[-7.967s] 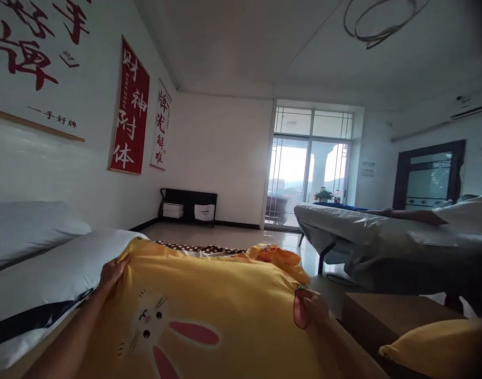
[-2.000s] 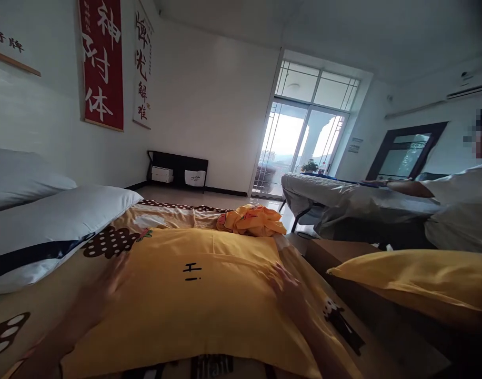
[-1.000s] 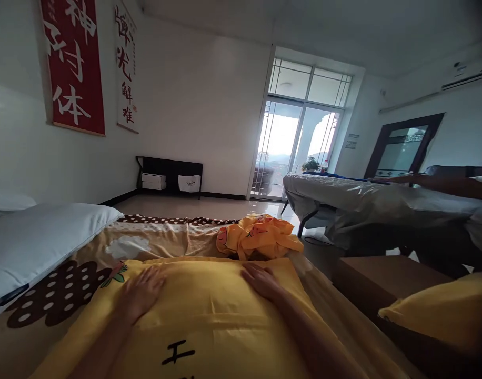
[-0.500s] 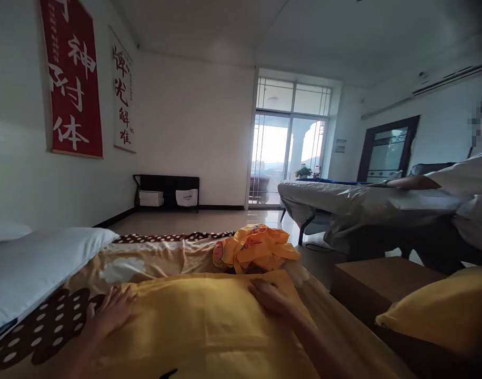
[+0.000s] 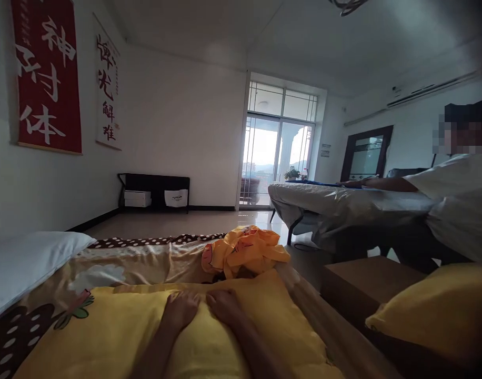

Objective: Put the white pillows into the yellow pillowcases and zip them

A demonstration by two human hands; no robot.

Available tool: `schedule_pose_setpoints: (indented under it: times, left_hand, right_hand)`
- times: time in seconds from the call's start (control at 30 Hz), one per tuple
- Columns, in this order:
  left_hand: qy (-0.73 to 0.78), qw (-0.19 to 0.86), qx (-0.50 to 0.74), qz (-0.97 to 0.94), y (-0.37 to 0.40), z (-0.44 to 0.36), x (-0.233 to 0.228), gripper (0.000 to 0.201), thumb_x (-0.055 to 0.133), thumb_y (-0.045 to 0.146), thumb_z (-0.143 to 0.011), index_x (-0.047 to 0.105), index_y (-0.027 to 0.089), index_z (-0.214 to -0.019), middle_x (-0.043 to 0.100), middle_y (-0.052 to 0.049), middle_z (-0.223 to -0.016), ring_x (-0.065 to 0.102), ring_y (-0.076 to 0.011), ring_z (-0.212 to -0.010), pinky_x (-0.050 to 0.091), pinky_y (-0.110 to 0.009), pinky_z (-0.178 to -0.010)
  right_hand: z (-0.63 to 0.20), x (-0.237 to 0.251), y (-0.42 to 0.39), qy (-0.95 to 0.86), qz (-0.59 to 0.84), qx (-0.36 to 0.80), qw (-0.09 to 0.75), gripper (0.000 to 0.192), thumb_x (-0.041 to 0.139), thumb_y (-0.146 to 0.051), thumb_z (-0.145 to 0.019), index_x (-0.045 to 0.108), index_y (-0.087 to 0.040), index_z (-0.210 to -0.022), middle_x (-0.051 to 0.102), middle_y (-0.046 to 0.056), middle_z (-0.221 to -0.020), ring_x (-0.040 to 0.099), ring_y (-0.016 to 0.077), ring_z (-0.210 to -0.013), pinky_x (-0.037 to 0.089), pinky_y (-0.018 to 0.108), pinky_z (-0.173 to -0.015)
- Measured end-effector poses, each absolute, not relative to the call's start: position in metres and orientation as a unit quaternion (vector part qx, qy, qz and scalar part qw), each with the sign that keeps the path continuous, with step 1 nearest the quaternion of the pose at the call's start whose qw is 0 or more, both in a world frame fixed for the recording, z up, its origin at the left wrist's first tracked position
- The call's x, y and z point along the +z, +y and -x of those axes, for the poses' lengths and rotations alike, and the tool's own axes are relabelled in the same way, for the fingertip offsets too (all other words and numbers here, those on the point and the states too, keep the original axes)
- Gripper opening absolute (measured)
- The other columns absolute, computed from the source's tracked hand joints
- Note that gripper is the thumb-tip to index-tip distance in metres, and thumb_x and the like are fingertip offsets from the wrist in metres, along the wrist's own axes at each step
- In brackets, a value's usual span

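Yellow pillow (image 5: 178,337) lies flat on the patterned bedsheet (image 5: 138,263), cased and with nothing sticking out on the near side, so the covering looks done and, by my reading, only smoothing is left; the crumpled yellow cloth (image 5: 244,250) just beyond its far edge remains unhandled. Head view: left hand (image 5: 181,309) and right hand (image 5: 224,305) rest palm-down side by side at the pillow's middle, fingers extended and close together, pinching nothing. Compared with half a second ago, both hands have drawn in from the pillow's outer edges to its centre.
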State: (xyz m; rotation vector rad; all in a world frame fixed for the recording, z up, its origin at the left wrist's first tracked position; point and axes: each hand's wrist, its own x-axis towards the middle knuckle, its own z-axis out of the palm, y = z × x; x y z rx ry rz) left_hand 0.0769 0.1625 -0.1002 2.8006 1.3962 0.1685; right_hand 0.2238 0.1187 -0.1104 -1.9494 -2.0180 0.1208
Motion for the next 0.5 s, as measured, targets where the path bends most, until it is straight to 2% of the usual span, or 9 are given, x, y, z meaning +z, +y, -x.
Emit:
schedule_pose_setpoints:
  times: [0.23, 0.5]
  left_hand:
    - [0.450, 0.001, 0.037, -0.892, 0.1695, -0.0721, -0.0975, 0.045, 0.027, 0.025, -0.092, 0.067, 0.027, -0.114, 0.062, -0.009, -0.131, 0.054, -0.0280, -0.123, 0.041, -0.050, -0.099]
    - [0.465, 0.022, 0.045, -0.884, 0.1653, -0.0718, -0.0985, 0.045, 0.028, 0.027, -0.093, 0.064, 0.024, -0.119, 0.059, -0.010, -0.134, 0.051, -0.0265, -0.127, 0.036, -0.051, -0.104]
  right_hand:
    - [-0.2337, -0.1042, 0.1250, -0.716, 0.676, 0.059, 0.167, 0.041, 0.027, -0.028, -0.095, 0.068, -0.022, -0.094, 0.072, 0.006, -0.110, 0.063, 0.0222, -0.103, 0.036, 0.038, -0.089]
    - [-0.2329, -0.1074, 0.1225, -0.723, 0.669, 0.049, 0.167, 0.041, 0.027, -0.026, -0.095, 0.067, -0.021, -0.092, 0.071, 0.007, -0.110, 0.062, 0.0222, -0.103, 0.036, 0.038, -0.088]
